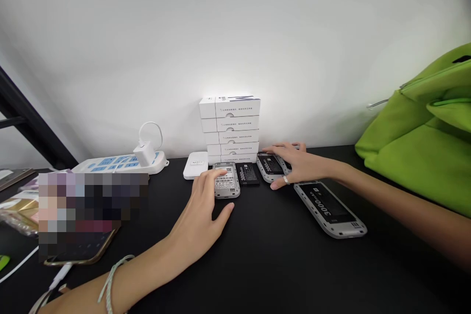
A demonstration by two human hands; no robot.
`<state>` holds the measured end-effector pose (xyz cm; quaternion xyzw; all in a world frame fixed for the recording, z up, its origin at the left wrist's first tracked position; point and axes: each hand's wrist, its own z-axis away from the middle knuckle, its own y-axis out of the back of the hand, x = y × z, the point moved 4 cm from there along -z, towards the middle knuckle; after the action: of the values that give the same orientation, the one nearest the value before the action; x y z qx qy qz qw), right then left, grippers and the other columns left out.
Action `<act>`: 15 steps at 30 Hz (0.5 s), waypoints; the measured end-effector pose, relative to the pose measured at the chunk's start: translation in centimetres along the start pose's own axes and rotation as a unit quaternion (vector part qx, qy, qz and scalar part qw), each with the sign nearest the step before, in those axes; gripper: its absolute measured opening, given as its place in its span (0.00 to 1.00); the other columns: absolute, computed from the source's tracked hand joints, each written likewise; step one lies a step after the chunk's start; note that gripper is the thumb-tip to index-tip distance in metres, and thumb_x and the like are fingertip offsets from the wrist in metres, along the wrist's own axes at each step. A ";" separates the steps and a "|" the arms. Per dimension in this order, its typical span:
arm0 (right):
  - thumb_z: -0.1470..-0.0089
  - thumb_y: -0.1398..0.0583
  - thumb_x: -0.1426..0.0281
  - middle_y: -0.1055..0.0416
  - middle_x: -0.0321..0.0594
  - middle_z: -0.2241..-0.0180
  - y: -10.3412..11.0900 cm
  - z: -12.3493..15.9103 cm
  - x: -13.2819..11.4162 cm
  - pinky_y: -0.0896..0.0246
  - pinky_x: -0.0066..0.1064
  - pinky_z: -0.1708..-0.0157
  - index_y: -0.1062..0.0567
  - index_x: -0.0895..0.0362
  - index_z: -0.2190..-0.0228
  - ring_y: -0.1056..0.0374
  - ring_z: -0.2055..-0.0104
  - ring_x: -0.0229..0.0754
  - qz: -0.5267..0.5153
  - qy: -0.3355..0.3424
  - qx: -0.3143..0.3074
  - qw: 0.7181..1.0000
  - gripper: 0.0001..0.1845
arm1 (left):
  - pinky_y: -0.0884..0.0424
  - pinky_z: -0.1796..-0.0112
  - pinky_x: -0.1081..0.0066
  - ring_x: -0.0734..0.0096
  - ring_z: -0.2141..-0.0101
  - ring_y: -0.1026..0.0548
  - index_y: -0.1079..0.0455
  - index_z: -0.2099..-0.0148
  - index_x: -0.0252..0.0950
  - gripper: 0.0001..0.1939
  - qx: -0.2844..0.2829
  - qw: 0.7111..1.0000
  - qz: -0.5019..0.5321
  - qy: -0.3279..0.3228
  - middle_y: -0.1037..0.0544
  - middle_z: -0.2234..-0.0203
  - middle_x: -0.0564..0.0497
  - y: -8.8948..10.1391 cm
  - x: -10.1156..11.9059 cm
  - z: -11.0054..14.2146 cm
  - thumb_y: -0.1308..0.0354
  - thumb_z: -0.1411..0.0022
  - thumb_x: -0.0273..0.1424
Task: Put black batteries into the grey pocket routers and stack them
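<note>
- Pointing away from the person, a grey handset [227, 180] lies lengthwise on the black counter [257, 260], near the boxes.
- Its top is touched by the loosely open left hand [200, 201], not gripping.
- The spread, ungripping right hand [298, 164] rests on a second handset [270, 167].
- Between them lies a black battery [248, 173]; a third handset [326, 208] sits diagonally nearby; stacked white boxes [230, 130] stand behind.

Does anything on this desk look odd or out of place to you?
Yes: a black 3000 mAh battery lies loose on the desk beside the grey device under the left hand, which shows a label where the two other devices show batteries. The white boxes are also stacked unevenly, the top one jutting left.
</note>
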<state>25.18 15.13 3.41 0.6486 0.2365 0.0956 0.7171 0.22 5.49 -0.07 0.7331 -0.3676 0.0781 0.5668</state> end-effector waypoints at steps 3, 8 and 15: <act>0.68 0.36 0.37 0.43 0.51 0.40 -0.3 0.2 -0.2 0.48 0.56 0.46 0.41 0.50 0.41 0.53 0.40 0.72 -0.022 -0.018 -0.005 1.000 0.57 | 0.32 0.48 0.50 0.53 0.45 0.38 0.54 0.38 0.48 0.26 0.000 1.000 -0.005 -0.005 0.41 0.46 0.45 0.1 0.1 0.2 0.48 0.34 0.32; 0.73 0.33 0.39 0.36 0.47 0.52 1.2 1.8 -3.5 0.39 0.50 0.56 0.31 0.50 0.56 0.44 0.49 0.66 -0.012 0.015 -0.034 0.999 0.44 | 0.38 0.42 0.49 0.53 0.41 0.42 0.53 0.39 0.48 0.25 -0.003 0.997 -0.010 -0.078 0.44 0.41 0.45 0.5 1.5 0.6 0.46 0.34 0.34; 0.67 0.33 0.42 0.33 0.44 0.59 1.0 4.7 -10.1 0.37 0.43 0.63 0.31 0.54 0.59 0.34 0.59 0.55 -0.046 0.128 -0.043 0.990 0.39 | 0.31 0.48 0.49 0.49 0.46 0.35 0.60 0.36 0.49 0.53 -0.061 0.988 0.056 -0.129 0.42 0.42 0.43 0.1 3.1 1.8 0.30 0.53 0.50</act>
<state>18.74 6.60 6.83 0.5881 0.3513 0.1551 0.7118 1.86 2.51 1.07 0.6791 -0.4824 -0.0082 0.5533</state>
